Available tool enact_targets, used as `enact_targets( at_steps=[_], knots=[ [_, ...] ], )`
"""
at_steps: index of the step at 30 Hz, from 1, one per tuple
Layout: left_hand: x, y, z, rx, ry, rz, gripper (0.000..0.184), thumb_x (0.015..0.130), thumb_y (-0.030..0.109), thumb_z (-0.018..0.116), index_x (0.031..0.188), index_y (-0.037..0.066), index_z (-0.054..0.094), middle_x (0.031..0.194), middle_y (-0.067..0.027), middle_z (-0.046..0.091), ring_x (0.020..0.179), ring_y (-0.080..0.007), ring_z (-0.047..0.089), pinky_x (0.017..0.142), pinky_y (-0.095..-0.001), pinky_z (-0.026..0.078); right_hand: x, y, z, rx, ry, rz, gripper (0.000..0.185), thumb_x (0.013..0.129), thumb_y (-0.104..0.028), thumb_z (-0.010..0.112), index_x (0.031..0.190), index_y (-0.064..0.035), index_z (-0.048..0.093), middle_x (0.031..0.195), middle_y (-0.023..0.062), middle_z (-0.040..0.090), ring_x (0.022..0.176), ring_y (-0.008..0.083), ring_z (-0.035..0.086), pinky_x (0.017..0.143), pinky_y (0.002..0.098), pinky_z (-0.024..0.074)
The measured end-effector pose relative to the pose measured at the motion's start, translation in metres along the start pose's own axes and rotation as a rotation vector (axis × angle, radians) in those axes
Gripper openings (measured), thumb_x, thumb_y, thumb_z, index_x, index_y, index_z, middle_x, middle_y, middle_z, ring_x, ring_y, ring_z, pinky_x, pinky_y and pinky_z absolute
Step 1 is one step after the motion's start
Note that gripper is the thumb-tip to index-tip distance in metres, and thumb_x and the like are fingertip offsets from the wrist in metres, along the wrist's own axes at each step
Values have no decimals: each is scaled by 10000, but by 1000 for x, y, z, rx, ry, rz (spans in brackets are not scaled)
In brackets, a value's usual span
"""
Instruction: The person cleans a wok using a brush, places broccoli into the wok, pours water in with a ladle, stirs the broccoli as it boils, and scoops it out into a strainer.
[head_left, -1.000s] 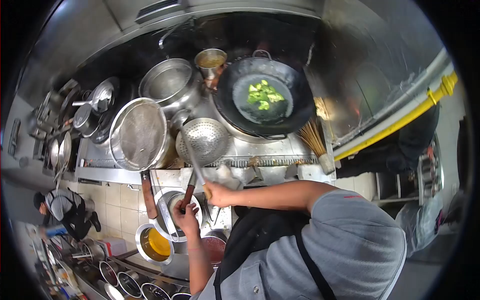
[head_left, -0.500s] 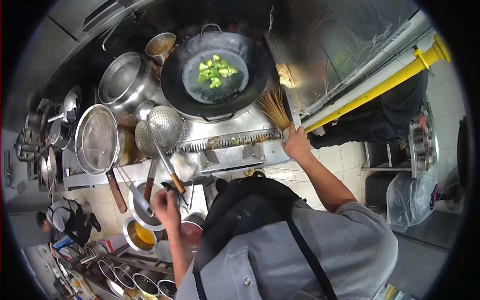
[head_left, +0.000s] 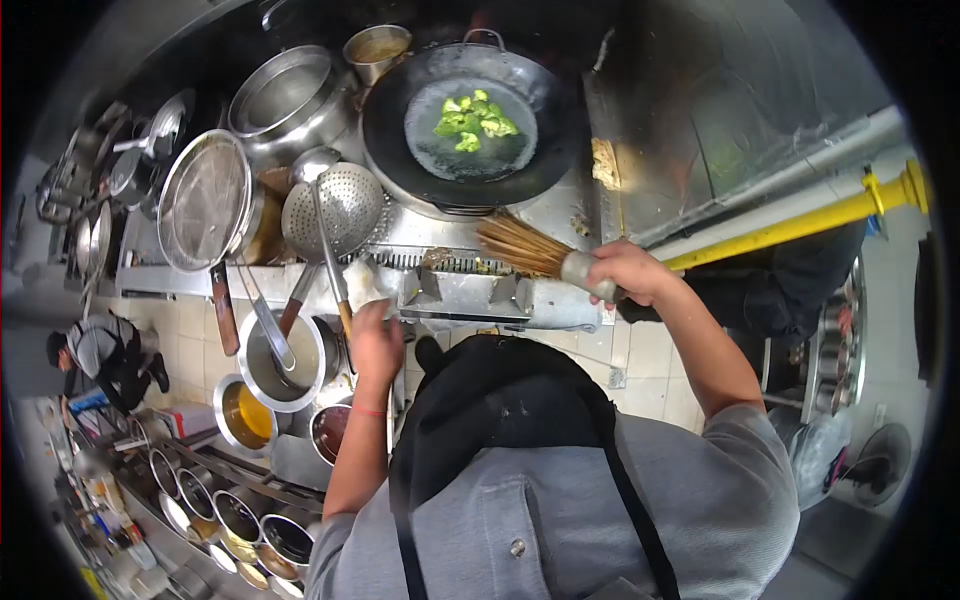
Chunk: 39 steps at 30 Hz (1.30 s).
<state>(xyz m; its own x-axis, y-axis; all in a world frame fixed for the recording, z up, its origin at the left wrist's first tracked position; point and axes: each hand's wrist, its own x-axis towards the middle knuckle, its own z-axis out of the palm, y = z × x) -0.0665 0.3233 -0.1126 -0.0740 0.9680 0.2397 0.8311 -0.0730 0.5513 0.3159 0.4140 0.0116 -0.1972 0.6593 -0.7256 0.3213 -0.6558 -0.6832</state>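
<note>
My right hand [head_left: 628,273] grips a bamboo wok brush [head_left: 525,245] by its bound end, its bristles pointing left over the front of the stove. My left hand [head_left: 377,345] is smeared by motion, just below a crumpled white cloth [head_left: 364,283] on the stove's front ledge. Whether its fingers touch the cloth I cannot tell. Behind the brush sits a black wok [head_left: 385,150] with water and green broccoli [head_left: 475,120] in it. A perforated ladle [head_left: 333,210] lies left of the wok, its wooden handle reaching close to my left hand.
A round mesh strainer [head_left: 205,200] and a steel pot with a sieve [head_left: 285,95] stand at left. Below are a large pot [head_left: 270,365] and a pot of yellow liquid [head_left: 245,415]. A yellow pipe [head_left: 800,225] runs along the right. Another person [head_left: 105,360] is at far left.
My left hand has moved up toward the white cloth. My right hand has swung the wok brush round, so its bristles now point left over the stove front. The view has shifted.
</note>
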Motion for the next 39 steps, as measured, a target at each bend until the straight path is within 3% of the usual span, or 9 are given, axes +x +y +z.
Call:
enact_targets(
  at_steps=[9, 14, 17, 22, 25, 27, 29, 33, 39],
  knots=[
    [40, -43, 12, 151, 154, -391, 525, 754, 166, 662, 1162, -95, 459, 1114, -258, 538, 1041, -406, 504, 910, -437, 408, 63, -76, 134, -234, -194, -111, 322, 702, -106, 648, 982, 45, 593, 806, 157, 620, 600, 212, 627, 458, 326, 497],
    [38, -44, 3, 268, 57, -352, 478, 703, 286, 719, 1007, -57, 582, 1187, -233, 500, 1164, -414, 421, 953, -480, 367, 138, -44, 157, -1525, 63, -582, 451, 697, -122, 672, 1112, 10, 553, 917, 166, 648, 816, 286, 659, 674, 396, 536],
    [33, -54, 11, 290, 98, -321, 471, 705, 337, 702, 959, -52, 628, 1238, -246, 464, 1283, -455, 288, 1041, -540, 254, 98, -41, 112, -1789, -31, -600, 432, 710, -115, 649, 1118, -3, 559, 992, 155, 651, 938, 314, 634, 765, 408, 521],
    [44, -42, 5, 403, 1, -306, 540, 716, 315, 669, 1073, -84, 601, 1340, -249, 392, 1348, -430, 203, 1094, -535, 178, 57, -41, 23, -1983, -58, -161, 354, 738, -85, 605, 1091, -92, 602, 1008, 131, 655, 952, 304, 634, 759, 410, 519],
    [52, -33, 1, 476, -17, -240, 545, 711, 286, 669, 1117, -67, 583, 1298, -225, 436, 1279, -391, 329, 1052, -495, 285, 34, -72, 15, -1945, -10, -164, 390, 739, -75, 599, 1120, -160, 616, 1028, 108, 656, 957, 309, 632, 782, 412, 514],
    [58, -37, 4, 273, -268, -304, 553, 705, 269, 670, 1167, -20, 574, 1214, -201, 492, 1125, -359, 459, 974, -436, 385, 34, -68, 15, -1849, 36, -147, 485, 740, -54, 579, 1197, -216, 598, 1036, 105, 656, 970, 313, 625, 801, 408, 511],
    [57, -39, 17, 322, -253, -253, 529, 708, 261, 667, 1170, 23, 576, 1145, -188, 521, 1014, -328, 508, 904, -391, 435, 57, -30, 1, -1712, 101, -436, 568, 727, -41, 576, 1252, -260, 569, 1038, 122, 653, 982, 312, 619, 809, 401, 510],
    [59, -32, 18, 425, -87, -113, 497, 715, 267, 662, 1142, 31, 568, 1127, -205, 558, 1038, -333, 533, 914, -382, 437, 31, -43, -20, -1739, -59, -156, 548, 715, -45, 578, 1214, -272, 604, 1058, 135, 651, 1007, 308, 611, 832, 405, 501],
    [72, -30, 24, 441, -236, -376, 485, 723, 359, 660, 1004, -19, 545, 1052, -184, 613, 1010, -327, 577, 848, -410, 483, 46, -33, -45, -1164, 368, -62, 477, 621, -82, 645, 1096, -38, 649, 948, 165, 666, 786, 331, 653, 713, 408, 543]
  ],
)
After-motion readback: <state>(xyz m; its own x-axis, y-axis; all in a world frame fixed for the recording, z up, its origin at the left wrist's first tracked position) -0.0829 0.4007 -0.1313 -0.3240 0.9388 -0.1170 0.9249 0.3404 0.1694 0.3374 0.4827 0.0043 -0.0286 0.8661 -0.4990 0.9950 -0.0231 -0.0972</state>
